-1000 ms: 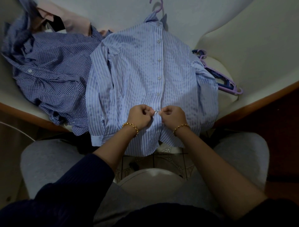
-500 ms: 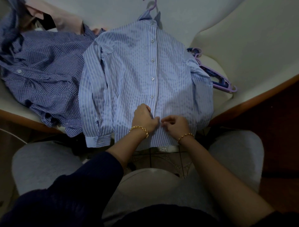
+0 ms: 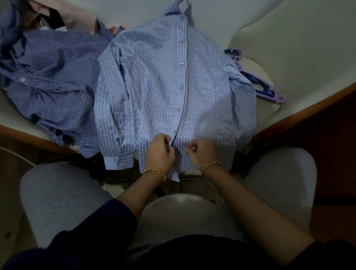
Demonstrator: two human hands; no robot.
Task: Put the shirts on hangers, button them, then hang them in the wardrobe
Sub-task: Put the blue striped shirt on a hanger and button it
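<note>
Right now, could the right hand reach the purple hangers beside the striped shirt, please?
Probably yes: the purple hangers lie mostly uncovered right of the striped shirt, with nothing between them and the right hand.

The top edge is cutting off the hanger hook (image 3: 179,1), and the left edge is cutting off the checked shirt (image 3: 48,77). My right hand (image 3: 200,152) is covering its own fingertips, hiding whether they are pinching the striped shirt (image 3: 163,77).

Domestic interior, a home: cream upholstered seat (image 3: 289,38) with wooden edging (image 3: 308,108), a striped shirt (image 3: 154,86), a checked shirt (image 3: 48,77), plastic hangers (image 3: 265,90), patterned floor tiles (image 3: 192,185).
</note>
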